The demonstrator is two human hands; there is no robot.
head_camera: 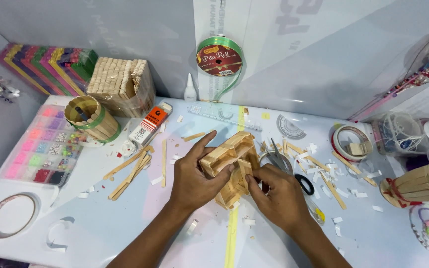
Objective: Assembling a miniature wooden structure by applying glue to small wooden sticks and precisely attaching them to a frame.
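I am cradling the little stick house (230, 166) over the counter (125, 223), left hand (194, 176) gripping its side wall, right hand (274, 196) pinching what is probably a loose stick. It is looking light, stiff and fragile; glued corners are safest.

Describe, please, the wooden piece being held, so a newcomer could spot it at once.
At the middle of the pale table, the left hand and right hand grip a box-like stick frame. Unlike the loose sticks lying flat beside it, it is assembled and lifted.
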